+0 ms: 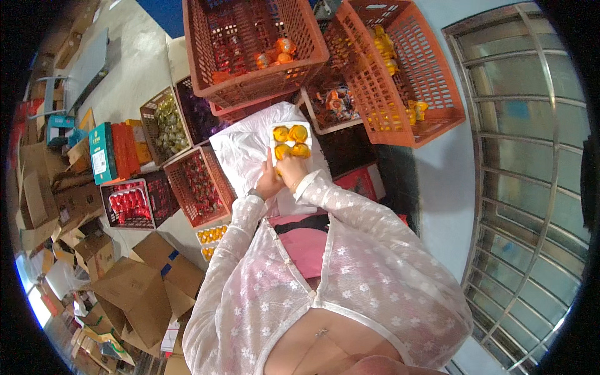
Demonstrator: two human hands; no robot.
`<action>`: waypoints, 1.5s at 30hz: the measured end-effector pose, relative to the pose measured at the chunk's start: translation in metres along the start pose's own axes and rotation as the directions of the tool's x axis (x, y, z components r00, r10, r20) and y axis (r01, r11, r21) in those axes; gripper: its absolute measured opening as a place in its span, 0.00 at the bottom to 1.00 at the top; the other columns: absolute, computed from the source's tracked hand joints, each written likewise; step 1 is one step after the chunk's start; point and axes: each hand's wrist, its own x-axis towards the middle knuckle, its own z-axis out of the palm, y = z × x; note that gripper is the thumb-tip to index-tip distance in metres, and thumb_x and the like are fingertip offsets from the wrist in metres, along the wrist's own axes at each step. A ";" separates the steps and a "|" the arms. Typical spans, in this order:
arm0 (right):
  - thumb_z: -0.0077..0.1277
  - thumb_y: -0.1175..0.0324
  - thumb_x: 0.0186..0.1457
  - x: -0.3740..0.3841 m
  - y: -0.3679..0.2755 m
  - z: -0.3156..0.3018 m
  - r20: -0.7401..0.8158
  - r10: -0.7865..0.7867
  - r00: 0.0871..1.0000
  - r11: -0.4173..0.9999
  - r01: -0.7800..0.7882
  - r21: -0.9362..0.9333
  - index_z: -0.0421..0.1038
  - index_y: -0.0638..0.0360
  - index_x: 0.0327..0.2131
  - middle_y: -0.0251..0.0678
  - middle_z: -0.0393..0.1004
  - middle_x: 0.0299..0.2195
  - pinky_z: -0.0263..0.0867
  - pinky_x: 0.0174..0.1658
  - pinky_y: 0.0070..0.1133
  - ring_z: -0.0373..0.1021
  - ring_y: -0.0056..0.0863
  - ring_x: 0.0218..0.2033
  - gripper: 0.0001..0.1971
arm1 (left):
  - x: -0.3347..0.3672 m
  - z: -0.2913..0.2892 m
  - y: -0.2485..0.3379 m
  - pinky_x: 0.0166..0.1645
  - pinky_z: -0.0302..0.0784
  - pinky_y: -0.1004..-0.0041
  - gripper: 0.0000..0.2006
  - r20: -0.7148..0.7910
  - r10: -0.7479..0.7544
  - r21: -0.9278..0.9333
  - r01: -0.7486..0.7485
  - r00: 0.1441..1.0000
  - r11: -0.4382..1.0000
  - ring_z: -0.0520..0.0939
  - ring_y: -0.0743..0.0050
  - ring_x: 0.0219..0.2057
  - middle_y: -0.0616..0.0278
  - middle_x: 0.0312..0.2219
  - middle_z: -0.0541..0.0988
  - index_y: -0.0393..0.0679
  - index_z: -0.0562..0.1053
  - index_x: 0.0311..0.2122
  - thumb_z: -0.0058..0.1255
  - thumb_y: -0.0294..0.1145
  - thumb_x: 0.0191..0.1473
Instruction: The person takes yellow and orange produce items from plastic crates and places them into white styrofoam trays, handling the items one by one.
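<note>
As the white tray (273, 140) at upper centre looks light but flimsy, we should support its sides; our left hand (268, 182) grips its edge, our right hand (293, 169) bends over yellow balls (298, 133), its hold hidden.

The wrapped balls (298, 133) are golden yellow, their tray (272, 140) white, like the plastic sheeting (240, 157). A sheer white blouse (381, 256) scattered with white flowers shows over a pink top (304, 250). The slotted crate (256, 92) is orange-brown, the carton (103, 152) teal, the cardboard box (131, 294) brown, the wall (440, 187) pale blue-grey.
</note>
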 end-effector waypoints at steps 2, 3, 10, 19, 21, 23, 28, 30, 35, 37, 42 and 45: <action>0.52 0.69 0.40 -0.009 0.003 -0.005 -0.080 -0.027 0.996 0.998 0.031 0.046 0.76 0.58 0.21 0.44 0.74 0.23 0.70 0.30 0.31 0.74 0.40 0.28 0.05 | -0.003 -0.001 0.006 0.52 0.64 0.57 0.61 -0.029 0.042 0.014 -0.041 0.999 0.999 0.66 0.35 0.47 0.33 0.48 0.60 0.42 0.26 0.62 0.65 0.38 0.38; 0.52 0.69 0.40 -0.011 0.006 -0.008 -0.128 -0.035 0.991 0.997 0.044 0.066 0.76 0.58 0.22 0.45 0.74 0.23 0.70 0.30 0.32 0.74 0.40 0.28 0.05 | -0.002 -0.003 0.014 0.53 0.63 0.57 0.61 -0.039 0.066 0.023 -0.065 0.997 0.998 0.65 0.35 0.48 0.34 0.47 0.61 0.42 0.27 0.63 0.65 0.38 0.38; 0.57 0.64 0.47 -0.015 0.064 -0.101 -0.222 0.088 0.971 0.668 0.108 0.737 0.76 0.57 0.34 0.38 0.78 0.28 0.69 0.34 0.24 0.75 0.32 0.28 0.11 | -0.004 -0.011 0.042 0.56 0.60 0.62 0.51 -0.021 -0.041 -0.048 0.040 0.999 0.998 0.62 0.45 0.52 0.37 0.52 0.55 0.43 0.32 0.64 0.56 0.44 0.49; 0.41 0.59 0.60 0.060 0.313 -0.254 -0.041 0.774 0.631 0.432 -0.480 0.764 0.67 0.55 0.50 0.42 0.74 0.40 0.69 0.39 0.28 0.73 0.32 0.35 0.18 | -0.007 -0.008 0.045 0.46 0.67 0.63 0.47 -0.071 -0.083 0.033 0.085 0.994 0.996 0.70 0.43 0.40 0.36 0.48 0.58 0.44 0.33 0.64 0.50 0.49 0.52; 0.40 0.56 0.60 0.087 0.384 -0.227 -0.005 0.789 0.614 0.526 -0.671 0.523 0.64 0.55 0.52 0.45 0.70 0.45 0.67 0.45 0.33 0.70 0.38 0.42 0.20 | -0.006 -0.006 0.039 0.47 0.67 0.63 0.47 -0.077 -0.048 0.038 0.051 0.996 0.998 0.69 0.42 0.42 0.35 0.48 0.57 0.43 0.32 0.64 0.50 0.49 0.52; 0.39 0.49 0.59 0.111 0.470 -0.185 0.051 0.782 0.621 0.547 -0.723 0.421 0.61 0.60 0.54 0.47 0.63 0.54 0.61 0.53 0.38 0.63 0.42 0.53 0.28 | 0.000 -0.004 0.036 0.51 0.65 0.63 0.48 -0.024 -0.083 0.033 0.084 0.996 0.996 0.65 0.38 0.50 0.30 0.51 0.54 0.42 0.31 0.63 0.51 0.49 0.51; 0.48 0.47 0.54 0.179 0.514 -0.119 0.075 0.909 0.410 0.389 -0.899 0.200 0.62 0.60 0.51 0.40 0.69 0.42 0.64 0.29 0.29 0.67 0.32 0.24 0.29 | -0.010 -0.004 0.015 0.48 0.68 0.61 0.49 0.003 -0.141 0.050 0.141 0.990 0.989 0.70 0.37 0.45 0.27 0.51 0.54 0.42 0.29 0.63 0.51 0.48 0.51; 0.51 0.47 0.52 0.185 0.560 -0.099 0.021 0.916 0.400 0.394 -0.910 0.131 0.67 0.60 0.42 0.37 0.71 0.32 0.62 0.20 0.25 0.63 0.27 0.14 0.25 | -0.002 -0.006 0.020 0.53 0.57 0.61 0.49 0.072 -0.172 -0.010 0.173 0.982 0.985 0.64 0.39 0.50 0.29 0.52 0.53 0.38 0.29 0.62 0.50 0.48 0.52; 0.53 0.52 0.51 0.187 0.543 -0.084 0.150 0.883 0.446 0.425 -0.893 0.151 0.68 0.60 0.32 0.33 0.68 0.22 0.59 0.19 0.21 0.59 0.23 0.13 0.19 | -0.005 -0.016 0.044 0.60 0.46 0.62 0.50 0.088 -0.210 -0.052 0.215 0.974 0.975 0.55 0.41 0.56 0.31 0.54 0.53 0.35 0.27 0.61 0.50 0.48 0.53; 0.53 0.57 0.49 0.177 0.512 -0.094 0.143 0.854 0.500 0.465 -0.858 0.219 0.67 0.60 0.35 0.33 0.69 0.25 0.61 0.22 0.22 0.61 0.24 0.16 0.17 | -0.009 -0.010 0.032 0.50 0.66 0.62 0.49 -0.009 -0.148 0.068 0.148 0.989 0.987 0.71 0.37 0.44 0.31 0.49 0.55 0.43 0.29 0.63 0.52 0.47 0.51; 0.56 0.69 0.47 0.121 0.473 -0.139 -0.047 0.796 0.604 0.457 -0.547 0.702 0.66 0.62 0.42 0.34 0.71 0.32 0.66 0.30 0.23 0.67 0.25 0.25 0.18 | -0.003 -0.002 0.016 0.55 0.61 0.63 0.49 -0.003 -0.071 -0.048 0.070 0.997 0.996 0.66 0.36 0.50 0.27 0.52 0.52 0.45 0.28 0.63 0.51 0.49 0.51; 0.57 0.76 0.45 0.088 0.433 -0.184 -0.228 0.768 0.599 0.287 -0.003 0.958 0.64 0.62 0.46 0.35 0.73 0.37 0.69 0.35 0.24 0.71 0.26 0.31 0.22 | 0.001 -0.009 0.034 0.63 0.46 0.65 0.49 0.095 -0.192 -0.144 0.204 0.977 0.968 0.52 0.44 0.60 0.35 0.57 0.48 0.38 0.27 0.62 0.51 0.47 0.54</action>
